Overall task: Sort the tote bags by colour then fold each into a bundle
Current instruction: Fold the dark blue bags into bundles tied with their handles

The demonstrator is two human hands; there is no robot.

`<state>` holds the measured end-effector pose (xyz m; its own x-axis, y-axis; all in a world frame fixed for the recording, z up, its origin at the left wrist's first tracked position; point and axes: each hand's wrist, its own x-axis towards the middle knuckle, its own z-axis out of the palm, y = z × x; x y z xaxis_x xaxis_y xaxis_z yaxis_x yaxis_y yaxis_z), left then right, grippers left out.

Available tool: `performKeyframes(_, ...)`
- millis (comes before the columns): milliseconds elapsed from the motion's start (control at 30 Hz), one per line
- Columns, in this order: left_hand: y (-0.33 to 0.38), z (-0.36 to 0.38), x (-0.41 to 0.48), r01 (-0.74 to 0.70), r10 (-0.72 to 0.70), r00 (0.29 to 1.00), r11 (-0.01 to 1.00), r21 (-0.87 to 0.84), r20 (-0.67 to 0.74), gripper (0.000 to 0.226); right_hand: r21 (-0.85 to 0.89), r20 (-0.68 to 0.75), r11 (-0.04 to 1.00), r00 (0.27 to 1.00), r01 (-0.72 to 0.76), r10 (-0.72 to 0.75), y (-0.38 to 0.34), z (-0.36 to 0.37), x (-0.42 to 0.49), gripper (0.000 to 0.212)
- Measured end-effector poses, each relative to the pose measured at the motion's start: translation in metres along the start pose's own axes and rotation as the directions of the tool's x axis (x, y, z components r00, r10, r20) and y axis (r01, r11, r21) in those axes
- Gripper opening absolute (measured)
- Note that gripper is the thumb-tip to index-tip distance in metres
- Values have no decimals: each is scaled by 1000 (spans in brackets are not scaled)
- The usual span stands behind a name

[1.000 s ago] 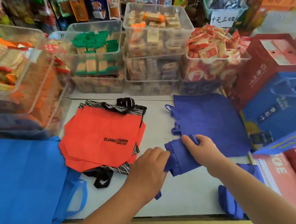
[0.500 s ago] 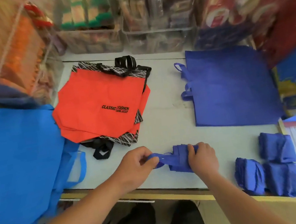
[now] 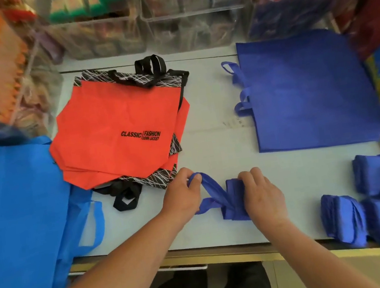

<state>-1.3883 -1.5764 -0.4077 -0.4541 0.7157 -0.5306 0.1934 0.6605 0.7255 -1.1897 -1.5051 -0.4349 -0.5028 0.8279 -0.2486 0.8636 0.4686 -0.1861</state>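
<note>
The left hand (image 3: 182,193) pinches a blue strap (image 3: 210,187) and lifts it up off the desk (image 3: 220,140). The right hand (image 3: 260,192) lies on top of the folded bag (image 3: 234,202). Its fingers curl over the far edge and hold the bag down flat. I think that is so the folds do not spring open while the strap gets pulled. The bag sits right between the two hands, near the front edge of the desk. My guess is the strap will go round the bag to tie it into a bundle.

Off to the right of the right hand sit three blue bundles (image 3: 379,177), close together. They look done, and are put there to be out of the way. Past the right hand, farther back, one flat bag (image 3: 305,94) of the same dark blue lies spread out, likely waiting its turn. Just past the left hand is a pile of red bags (image 3: 119,129) with black trim, all in one heap because they match. Out to the left of the left hand, a lighter blue bag (image 3: 15,203) hangs over the desk edge. So the colours look split up, and the dark blue ones are partway folded.
</note>
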Motion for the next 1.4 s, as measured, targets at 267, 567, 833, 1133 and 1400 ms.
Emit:
performKeyframes(267,4,10,11,194,-202,975,977,92,92,27,93,-2,974,978,-209,210,-33,4,-14,85)
performKeyframes(567,-11,-17,-9,345,-278,897,927,-148,344,33,19,-108,966,960,-260,260,-37,18,-6,64)
performKeyframes(833,-17,-22,-19,308,-213,951,679,-666,223,22,30,-113,968,961,-250,251,-37,18,-6,64)
performKeyframes(1133,1,10,10,362,-353,929,807,-467,110,29,83,-200,974,954,-211,224,-35,24,-8,60)
performKeyframes(1400,-2,7,14,457,-506,861,737,-498,40,19,177,-176,970,965,-165,196,-24,22,-13,72)
